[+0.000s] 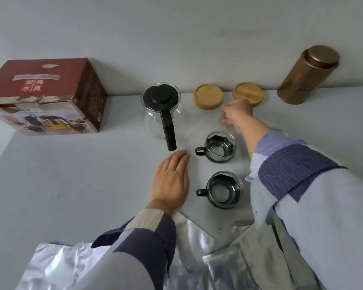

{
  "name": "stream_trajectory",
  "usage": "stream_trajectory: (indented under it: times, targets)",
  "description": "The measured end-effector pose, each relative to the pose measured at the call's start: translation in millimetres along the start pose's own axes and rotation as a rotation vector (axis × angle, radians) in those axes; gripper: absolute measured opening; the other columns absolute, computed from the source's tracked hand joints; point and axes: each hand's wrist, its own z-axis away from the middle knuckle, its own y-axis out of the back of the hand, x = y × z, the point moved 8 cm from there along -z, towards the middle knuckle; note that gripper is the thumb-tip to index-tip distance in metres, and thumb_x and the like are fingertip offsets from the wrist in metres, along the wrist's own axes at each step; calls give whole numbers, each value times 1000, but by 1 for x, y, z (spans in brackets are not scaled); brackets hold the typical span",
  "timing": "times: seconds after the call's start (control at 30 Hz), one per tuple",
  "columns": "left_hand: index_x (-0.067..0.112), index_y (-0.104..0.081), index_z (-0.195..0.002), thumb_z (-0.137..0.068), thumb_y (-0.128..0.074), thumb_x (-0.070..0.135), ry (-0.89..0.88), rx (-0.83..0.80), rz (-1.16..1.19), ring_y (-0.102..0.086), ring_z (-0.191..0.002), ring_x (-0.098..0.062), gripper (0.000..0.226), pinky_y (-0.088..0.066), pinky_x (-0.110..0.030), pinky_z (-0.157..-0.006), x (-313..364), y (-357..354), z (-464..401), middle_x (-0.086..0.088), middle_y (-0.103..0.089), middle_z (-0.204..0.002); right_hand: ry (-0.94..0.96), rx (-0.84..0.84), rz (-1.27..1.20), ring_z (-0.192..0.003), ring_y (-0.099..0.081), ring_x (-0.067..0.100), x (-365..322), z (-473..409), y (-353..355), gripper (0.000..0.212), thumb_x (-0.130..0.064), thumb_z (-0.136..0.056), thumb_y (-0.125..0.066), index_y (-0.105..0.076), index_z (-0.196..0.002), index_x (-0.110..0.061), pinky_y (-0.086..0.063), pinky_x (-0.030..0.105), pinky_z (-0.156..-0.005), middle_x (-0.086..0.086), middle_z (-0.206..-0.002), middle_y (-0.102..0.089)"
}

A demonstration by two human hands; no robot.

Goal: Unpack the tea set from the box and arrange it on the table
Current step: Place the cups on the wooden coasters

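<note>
Grey table (pixel 61 185) against a pale wall, and your tea set is mostly out on it. Teapot (pixel 161 109) stands centre, lid on, nothing visible inside the glass. Two wooden coasters (pixel 208 96) sit along the back edge, a bronze tin (pixel 308 74) at the far right, capped, contents hidden. Two glass cups stand in a column, far cup (pixel 219 146) and near cup (pixel 224 189), both apparently empty, handles pointing left. Box (pixel 44 97) is well off to the left, torn open on its front; I can't tell what remains inside.

Your left hand (pixel 171 181) lies flat on the table, fingers extended and relaxed, holding nothing. Your right hand (pixel 236 111) reaches toward the right coaster (pixel 248 94), blurred; fingers look loosely curled, and I cannot tell whether they grip anything.

Watch that right sleeve (pixel 291 168): it passes just beside both cups, and a careless pull back could sweep one over. Foil bags (pixel 197 248) crowd the near edge too.
</note>
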Motion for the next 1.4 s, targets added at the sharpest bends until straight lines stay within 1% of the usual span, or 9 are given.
stream_trajectory:
  times: [0.13, 0.27, 0.43, 0.53, 0.77, 0.87, 0.97, 1.17, 1.4]
  targets:
    - [12, -53, -134, -94, -41, 22, 6, 10, 14, -44, -130, -17, 43, -28, -28, -112, -2, 1, 0, -1, -51, -138, -42, 35, -31, -50, -59, 19, 5, -29, -16, 18, -10, -89, -57, -59, -106, -3, -61, 39, -66, 7, -65, -58]
    - [11, -54, -134, -94, -44, 19, 6, 13, 30, -44, -131, -17, 42, -29, -29, -112, 0, 2, -1, -1, -51, -138, -40, 67, -20, -51, -64, 20, 7, -47, -25, 16, -20, -88, -59, -55, -79, -8, -60, 38, -59, 8, -63, -62]
    - [12, -51, -137, -95, -40, 22, 10, -1, 24, -41, -135, -17, 45, -28, -30, -114, -1, -2, 0, -2, -48, -143, -80, 52, -17, -48, -63, 16, 9, -59, -31, 21, -18, -89, -54, -54, -106, -4, -51, 29, -42, 9, -62, -62]
    - [12, -50, -138, -95, -39, 23, 16, 3, 21, -40, -136, -17, 46, -28, -31, -114, -1, -2, 1, -3, -47, -145, -140, 7, -6, -51, -61, 16, 13, -67, -34, 31, -13, -95, -44, -50, -121, 2, -46, 26, -36, 14, -83, -68]
    - [11, -50, -138, -95, -41, 22, 0, 25, 15, -41, -136, -19, 45, -29, -33, -114, -2, -4, 1, -4, -48, -145, -147, 7, -1, -43, -61, 23, 11, -37, -9, 22, -8, -98, -41, -51, -116, -2, -45, 25, -28, 19, -85, -65]
    - [11, -51, -137, -94, -43, 20, -2, 34, 33, -43, -134, -20, 44, -32, -35, -112, -2, -5, 1, -4, -48, -144, -159, 67, 53, -54, -64, 29, 20, -17, 6, 15, -6, -97, -46, -59, -91, -1, -58, 37, -47, 24, -82, -65]
    - [10, -53, -136, -94, -41, 20, -4, 43, 41, -45, -132, -20, 44, -34, -37, -111, -2, -5, 1, -5, -50, -142, -124, 106, 136, -73, -71, 35, 31, -13, 12, 17, -5, -93, -54, -67, -102, 2, -60, 45, -70, 23, -93, -70]
    - [10, -54, -134, -94, -43, 18, -12, 67, 51, -45, -132, -19, 42, -33, -34, -112, -2, -3, 1, -5, -51, -140, 74, 171, 544, -96, -69, 28, 23, -2, 18, 23, -19, -85, -63, -71, -106, -13, -53, 30, -83, 11, -105, -72]
    - [10, -54, -134, -95, -44, 18, -15, 59, 53, -46, -131, -20, 42, -32, -33, -112, -3, -3, 0, -5, -51, -140, 183, 183, 547, -113, -60, 30, -10, 37, 32, 27, -16, -92, -57, -65, -115, -5, -47, 32, -91, 13, -121, -65]
